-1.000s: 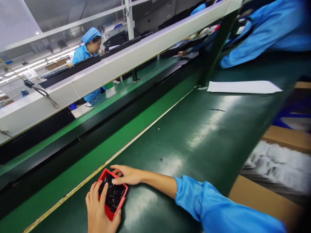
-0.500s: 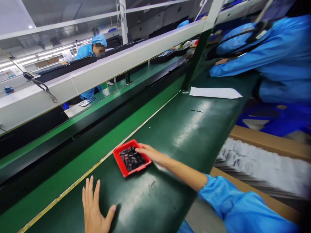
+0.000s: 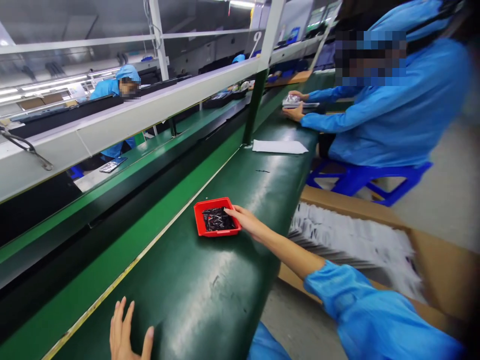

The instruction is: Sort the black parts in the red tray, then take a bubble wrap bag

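Factory line setup, long dark green table (image 3: pixel 210 295) running alongside a conveyor, with a co-worker in blue (image 3: pixel 378 115) seated further down by a white sheet (image 3: pixel 279 146). Right hand (image 3: pixel 245 222) is stretched out, fingers resting on the near rim of a small red tray (image 3: pixel 200 220) full of black packets (image 3: pixel 218 219), not pinching anything. Left hand (image 3: pixel 125 337) lies flat on the table, fingers spread, well apart from the tray. Cardboard box (image 3: pixel 431 270) of white stuff sits off the table's right edge.

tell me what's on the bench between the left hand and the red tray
Nothing: the head view shows only bare green bench top between the left hand and the red tray.
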Demonstrator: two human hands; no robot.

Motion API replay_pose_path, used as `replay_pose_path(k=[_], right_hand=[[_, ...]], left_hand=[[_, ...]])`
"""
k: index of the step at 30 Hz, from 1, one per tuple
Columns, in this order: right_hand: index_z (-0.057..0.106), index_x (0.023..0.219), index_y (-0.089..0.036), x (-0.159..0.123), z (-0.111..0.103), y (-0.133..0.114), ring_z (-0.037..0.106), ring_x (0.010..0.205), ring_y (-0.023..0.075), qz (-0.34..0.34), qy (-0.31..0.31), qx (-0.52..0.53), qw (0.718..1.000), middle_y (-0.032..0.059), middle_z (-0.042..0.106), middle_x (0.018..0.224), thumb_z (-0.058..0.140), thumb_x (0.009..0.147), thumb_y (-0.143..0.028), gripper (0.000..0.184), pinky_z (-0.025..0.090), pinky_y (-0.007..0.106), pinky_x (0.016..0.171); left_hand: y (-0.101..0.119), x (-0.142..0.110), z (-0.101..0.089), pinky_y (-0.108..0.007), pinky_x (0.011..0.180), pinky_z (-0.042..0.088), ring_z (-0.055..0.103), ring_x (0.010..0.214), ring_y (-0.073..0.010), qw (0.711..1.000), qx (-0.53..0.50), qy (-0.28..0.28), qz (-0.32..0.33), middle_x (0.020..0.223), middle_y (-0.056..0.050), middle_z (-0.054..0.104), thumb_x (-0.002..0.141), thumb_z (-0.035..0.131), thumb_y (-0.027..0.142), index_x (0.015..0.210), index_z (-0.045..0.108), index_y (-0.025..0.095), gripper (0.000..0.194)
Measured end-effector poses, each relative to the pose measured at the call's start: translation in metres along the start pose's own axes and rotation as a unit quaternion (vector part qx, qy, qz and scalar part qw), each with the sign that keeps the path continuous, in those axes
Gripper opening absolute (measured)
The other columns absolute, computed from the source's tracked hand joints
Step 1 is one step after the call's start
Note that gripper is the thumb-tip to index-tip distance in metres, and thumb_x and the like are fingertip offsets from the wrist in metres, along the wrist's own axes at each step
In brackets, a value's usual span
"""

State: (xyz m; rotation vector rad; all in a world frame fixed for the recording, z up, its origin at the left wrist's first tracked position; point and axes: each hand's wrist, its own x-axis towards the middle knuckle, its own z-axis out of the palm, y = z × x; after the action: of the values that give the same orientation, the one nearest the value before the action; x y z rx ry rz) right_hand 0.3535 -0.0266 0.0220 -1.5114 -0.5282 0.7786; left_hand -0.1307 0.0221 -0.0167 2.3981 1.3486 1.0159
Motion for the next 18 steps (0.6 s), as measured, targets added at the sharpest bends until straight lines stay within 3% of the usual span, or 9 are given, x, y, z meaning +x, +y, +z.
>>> replay_pose_path(k=[7, 14, 18], right_hand=[[0.066, 0.120, -0.016, -0.008, 0.037, 0.002, 0.070, 0.100, 0.0235, -0.019, -0.060, 0.014, 0.998, 0.0086, 0.073, 0.111, 0.070, 0.095, -0.033, 0.031, 0.054, 0.041, 0.095], [0.064, 0.127, -0.017, -0.028, 0.111, 0.006, 0.068, 0.108, 0.0260, -0.035, -0.179, 0.029, 0.983, 0.0078, 0.073, 0.114, 0.070, 0.089, -0.038, 0.043, 0.054, 0.041, 0.098], [0.070, 0.119, -0.017, -0.047, 0.145, 0.012, 0.070, 0.098, 0.0273, -0.032, -0.228, 0.009, 0.973, 0.0066, 0.074, 0.103, 0.077, 0.084, -0.044, 0.045, 0.057, 0.042, 0.091]], left_hand=[[0.009, 0.001, 0.000, -0.061, 0.118, 0.036, 0.042, 0.145, -0.0350, 0.999, -0.035, 0.000, -0.022, 0.148, -0.012, 0.054, 0.093, 0.054, 0.041, 0.143, 0.052, 0.028, 0.051], [0.010, 0.016, 0.005, -0.051, 0.114, 0.044, 0.053, 0.136, -0.0324, 0.990, -0.113, -0.003, -0.089, 0.143, -0.012, 0.058, 0.094, 0.052, 0.048, 0.128, 0.062, 0.023, 0.044], [0.003, 0.017, 0.009, -0.051, 0.114, 0.043, 0.056, 0.132, -0.0328, 0.990, -0.101, 0.011, -0.096, 0.139, -0.013, 0.060, 0.092, 0.053, 0.050, 0.125, 0.062, 0.021, 0.045]])
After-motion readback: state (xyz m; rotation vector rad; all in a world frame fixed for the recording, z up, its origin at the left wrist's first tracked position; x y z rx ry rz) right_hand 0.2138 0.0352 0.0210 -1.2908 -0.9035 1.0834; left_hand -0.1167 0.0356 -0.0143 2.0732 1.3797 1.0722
